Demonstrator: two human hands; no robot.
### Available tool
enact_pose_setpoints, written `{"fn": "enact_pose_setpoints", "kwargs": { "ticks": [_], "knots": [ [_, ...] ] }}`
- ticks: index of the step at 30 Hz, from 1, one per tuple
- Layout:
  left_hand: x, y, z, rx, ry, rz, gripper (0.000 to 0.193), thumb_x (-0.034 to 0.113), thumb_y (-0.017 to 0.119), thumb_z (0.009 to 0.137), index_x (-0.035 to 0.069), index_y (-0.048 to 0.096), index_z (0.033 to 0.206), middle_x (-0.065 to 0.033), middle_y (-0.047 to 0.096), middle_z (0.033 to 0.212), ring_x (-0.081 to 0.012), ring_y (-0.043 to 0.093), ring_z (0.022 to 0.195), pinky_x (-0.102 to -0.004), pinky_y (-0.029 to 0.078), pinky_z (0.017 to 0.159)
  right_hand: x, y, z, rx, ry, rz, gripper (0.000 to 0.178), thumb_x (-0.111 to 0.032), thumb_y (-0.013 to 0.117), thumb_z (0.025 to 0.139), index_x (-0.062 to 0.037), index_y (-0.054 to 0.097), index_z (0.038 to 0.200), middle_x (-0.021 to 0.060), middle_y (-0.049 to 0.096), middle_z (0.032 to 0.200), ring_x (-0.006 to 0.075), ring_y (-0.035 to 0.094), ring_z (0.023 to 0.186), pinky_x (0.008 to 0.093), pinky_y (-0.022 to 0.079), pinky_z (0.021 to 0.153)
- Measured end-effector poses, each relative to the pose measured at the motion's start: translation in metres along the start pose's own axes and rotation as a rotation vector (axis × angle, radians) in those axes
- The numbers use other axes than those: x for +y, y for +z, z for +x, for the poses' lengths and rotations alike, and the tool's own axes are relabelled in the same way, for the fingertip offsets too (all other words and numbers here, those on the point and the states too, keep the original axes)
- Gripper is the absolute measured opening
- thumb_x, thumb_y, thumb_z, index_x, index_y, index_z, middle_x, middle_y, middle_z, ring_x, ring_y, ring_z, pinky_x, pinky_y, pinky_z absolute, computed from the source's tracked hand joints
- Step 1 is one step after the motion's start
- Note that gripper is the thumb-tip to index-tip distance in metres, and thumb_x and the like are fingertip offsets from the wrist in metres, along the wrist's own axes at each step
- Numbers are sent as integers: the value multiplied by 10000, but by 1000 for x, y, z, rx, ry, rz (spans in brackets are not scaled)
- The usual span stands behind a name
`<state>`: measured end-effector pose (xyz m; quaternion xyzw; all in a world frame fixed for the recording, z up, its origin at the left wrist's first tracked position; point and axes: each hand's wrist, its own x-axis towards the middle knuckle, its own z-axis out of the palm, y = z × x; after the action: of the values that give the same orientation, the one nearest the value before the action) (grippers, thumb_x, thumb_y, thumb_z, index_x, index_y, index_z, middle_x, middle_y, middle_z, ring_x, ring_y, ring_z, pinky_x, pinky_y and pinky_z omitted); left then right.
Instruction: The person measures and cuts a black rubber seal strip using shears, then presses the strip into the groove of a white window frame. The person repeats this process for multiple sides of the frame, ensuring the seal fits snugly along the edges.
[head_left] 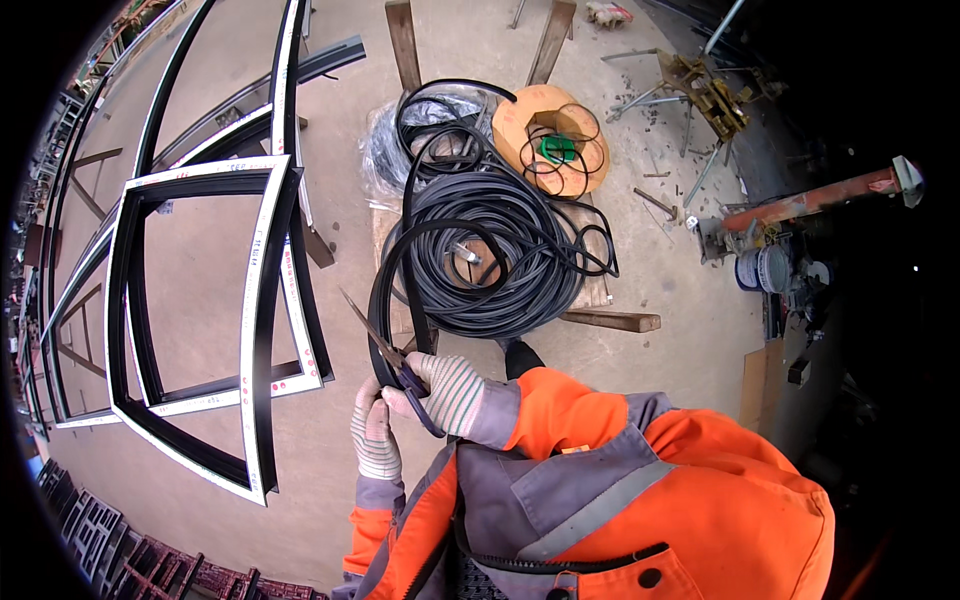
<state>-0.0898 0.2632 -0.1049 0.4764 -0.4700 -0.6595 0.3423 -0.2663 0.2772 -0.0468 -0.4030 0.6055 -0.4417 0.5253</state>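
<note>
Reading the black strip (384,290) from my end: flexible by the way it loops at 12 o'clock above the hands, rubbery I'd judge, light per length, unlikely to break, perhaps a little springy. I'd pinch it across its flat width, close to the end, fingertips well off the blades. The gloved left hand (378,435) has its fingers together on the strip's lower run; the right hand (448,390) is clamped round the handles of the scissors (411,380) — stiff metal, point toward 11 o'clock, blades lying by the strip. The big coil (545,270) sits at 1 o'clock, probably heavy as a whole, on a wooden surface (597,291) with splayed legs. Beyond it, also at 1, a tan disc (515,125) carries a green piece (557,150); clear plastic (380,165) bunches at 12. White-faced frames (257,290) stand at 10 — corners worth minding. Workshop room, bare-looking hard floor (680,370), a rusty red beam (815,200) at 2, dark past it.
</note>
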Motion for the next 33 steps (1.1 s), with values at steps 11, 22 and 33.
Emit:
{"fn": "enact_pose_setpoints", "kwargs": {
  "ticks": [11,22,33],
  "knots": [
    [63,-48,-52,-24,235,767,178,74,692,829,16,626,984,-80,644,784,-157,621,757,-308,498,716,-19,64,-39,-94,43,506,287,-297,669,948,-20,619,1002,8,592,765,88,557,673,266,482,605],
    [164,-99,-111,199,633,1075,279,-46,665,704,53,640,964,-123,628,812,-300,624,732,-358,495,705,24,29,-36,66,-6,614,564,-512,621,926,40,620,1043,167,708,972,137,584,452,270,501,406],
    [248,-152,-169,473,621,1097,294,37,642,868,31,657,1161,-91,687,1074,-203,638,974,-311,490,909,58,11,-51,55,259,586,502,-505,625,932,-8,635,1002,124,711,886,130,581,494,274,482,418]
  ]
}}
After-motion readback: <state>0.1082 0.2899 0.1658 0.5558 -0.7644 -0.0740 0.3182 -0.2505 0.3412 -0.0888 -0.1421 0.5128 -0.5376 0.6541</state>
